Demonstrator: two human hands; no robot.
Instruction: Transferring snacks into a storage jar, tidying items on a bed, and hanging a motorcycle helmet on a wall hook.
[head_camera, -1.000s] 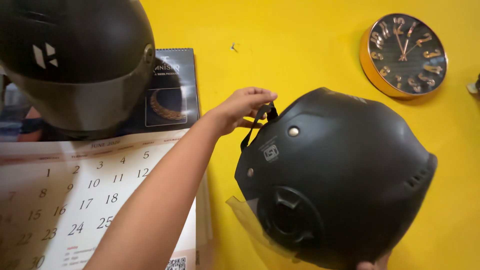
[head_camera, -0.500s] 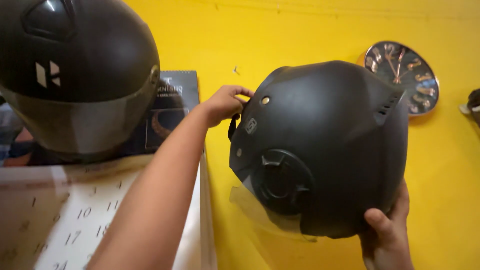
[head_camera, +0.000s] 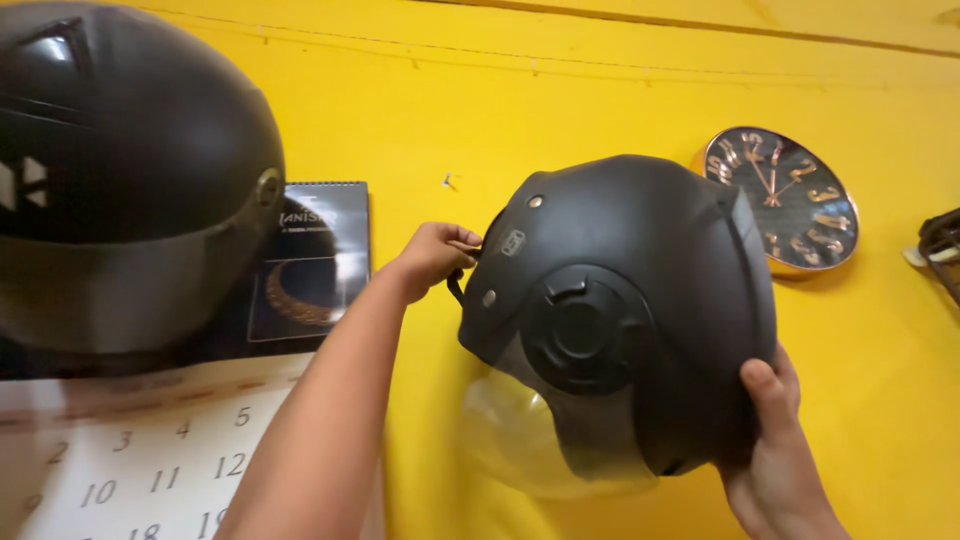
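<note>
A matte black open-face helmet (head_camera: 640, 300) with a clear visor (head_camera: 520, 440) is held up against a yellow wall (head_camera: 560, 110). My left hand (head_camera: 435, 255) pinches the helmet's black strap (head_camera: 458, 285) at its upper left edge, just below a small nail (head_camera: 449, 182) in the wall. My right hand (head_camera: 775, 445) grips the helmet's lower right rim from underneath, thumb on the shell.
A larger dark full-face helmet (head_camera: 120, 190) hangs at the upper left. Below it are a small dark spiral calendar (head_camera: 315, 260) and a white wall calendar (head_camera: 150, 450). A round black and gold clock (head_camera: 790, 200) hangs to the right; a dark object (head_camera: 942, 245) shows at the right edge.
The helmet has been raised and turned so its side hub faces me and the visor points down. My left hand stayed on the strap near the nail; my right hand now shows under the rim.
</note>
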